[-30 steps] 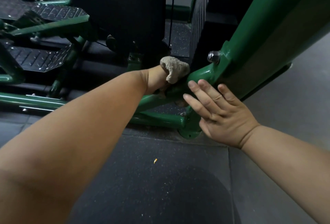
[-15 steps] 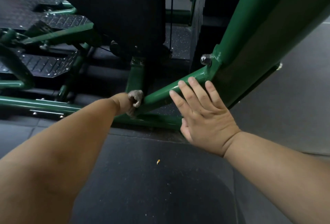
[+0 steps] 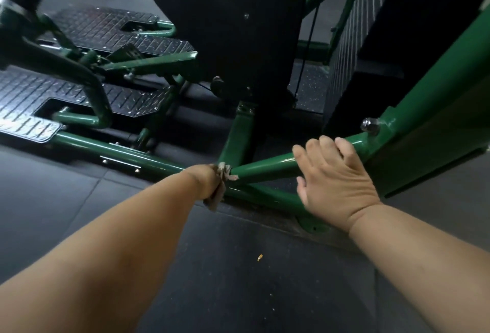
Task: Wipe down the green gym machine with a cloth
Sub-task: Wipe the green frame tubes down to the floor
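Note:
The green gym machine fills the upper view; its slanted brace tube [image 3: 267, 170] runs from a low joint up to the big green upright [image 3: 429, 109] at the right. My left hand [image 3: 205, 182] grips a small beige cloth [image 3: 224, 176] pressed against the lower end of that brace, where it meets the floor rail [image 3: 124, 151]. Most of the hand is hidden behind my forearm. My right hand [image 3: 335, 173] rests on the upper part of the brace, its fingers curled over the tube near a silver bolt [image 3: 368, 124].
Two black tread-plate footrests [image 3: 114, 27] lie at the left. A black padded panel [image 3: 238, 27] stands above the joint, with a weight stack [image 3: 350, 32] behind at the right. Dark rubber flooring [image 3: 238, 279] with a small orange scrap [image 3: 260, 257] lies below.
My left hand has slid the cloth down the slanted brace from near the bolt to its lower end. My right hand has gone from lying flat to curling over the brace.

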`<action>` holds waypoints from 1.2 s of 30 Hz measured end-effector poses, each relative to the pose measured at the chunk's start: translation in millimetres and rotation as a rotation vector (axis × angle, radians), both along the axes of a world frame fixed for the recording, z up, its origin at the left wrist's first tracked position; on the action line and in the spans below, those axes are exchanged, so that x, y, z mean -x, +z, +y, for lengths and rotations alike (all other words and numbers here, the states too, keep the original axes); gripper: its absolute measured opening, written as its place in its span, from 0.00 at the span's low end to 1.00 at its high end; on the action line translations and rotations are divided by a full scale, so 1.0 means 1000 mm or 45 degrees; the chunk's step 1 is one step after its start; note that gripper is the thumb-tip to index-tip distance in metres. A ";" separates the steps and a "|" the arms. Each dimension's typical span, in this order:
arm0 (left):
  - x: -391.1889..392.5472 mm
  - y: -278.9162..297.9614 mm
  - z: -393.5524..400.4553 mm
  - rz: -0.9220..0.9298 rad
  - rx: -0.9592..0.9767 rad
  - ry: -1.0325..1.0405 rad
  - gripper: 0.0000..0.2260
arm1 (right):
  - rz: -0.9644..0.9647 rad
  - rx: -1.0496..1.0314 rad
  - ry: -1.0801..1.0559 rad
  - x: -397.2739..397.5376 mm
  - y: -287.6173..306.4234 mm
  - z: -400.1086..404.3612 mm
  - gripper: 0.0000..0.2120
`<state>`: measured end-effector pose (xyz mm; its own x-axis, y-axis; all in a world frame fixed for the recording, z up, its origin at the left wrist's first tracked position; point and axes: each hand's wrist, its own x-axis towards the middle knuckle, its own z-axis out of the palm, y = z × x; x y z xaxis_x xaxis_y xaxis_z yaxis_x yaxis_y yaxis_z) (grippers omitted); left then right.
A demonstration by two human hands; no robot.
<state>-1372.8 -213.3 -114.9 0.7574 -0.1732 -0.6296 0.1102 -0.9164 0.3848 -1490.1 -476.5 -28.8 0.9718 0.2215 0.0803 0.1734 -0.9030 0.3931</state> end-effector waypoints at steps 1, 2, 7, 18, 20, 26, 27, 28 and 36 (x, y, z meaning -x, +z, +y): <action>0.002 -0.003 0.006 -0.034 -0.035 -0.032 0.15 | 0.014 -0.016 -0.022 -0.001 0.002 0.003 0.24; 0.005 0.001 0.012 -0.043 -0.013 -0.012 0.13 | 0.025 -0.036 -0.051 -0.002 0.004 0.008 0.22; 0.020 0.028 0.026 -0.069 0.023 0.010 0.10 | 0.230 0.069 -0.139 -0.014 0.022 0.030 0.18; 0.031 0.023 0.033 -0.194 0.242 0.200 0.14 | 0.398 0.136 -0.179 -0.042 0.029 0.052 0.15; 0.032 0.029 0.034 -0.200 0.337 0.302 0.14 | 0.441 0.115 -0.187 -0.043 0.031 0.052 0.15; 0.053 0.076 0.043 -0.194 0.316 0.467 0.14 | 0.634 0.007 -0.298 -0.042 0.046 0.058 0.25; 0.058 0.084 0.047 -0.182 0.307 0.499 0.13 | 0.646 0.002 -0.289 -0.040 0.046 0.062 0.28; 0.065 0.092 0.050 -0.168 0.313 0.527 0.13 | 0.665 -0.012 -0.265 -0.037 0.048 0.066 0.32; 0.112 0.176 0.065 -0.054 0.753 0.921 0.08 | 0.886 -0.888 -0.325 0.006 0.114 0.142 0.37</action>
<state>-1485.0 -148.6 60.8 0.8266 0.0663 -0.5589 0.5525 -0.2844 0.7835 -1495.9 -334.1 85.2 0.8637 0.1209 -0.4892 -0.0675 -0.9343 -0.3501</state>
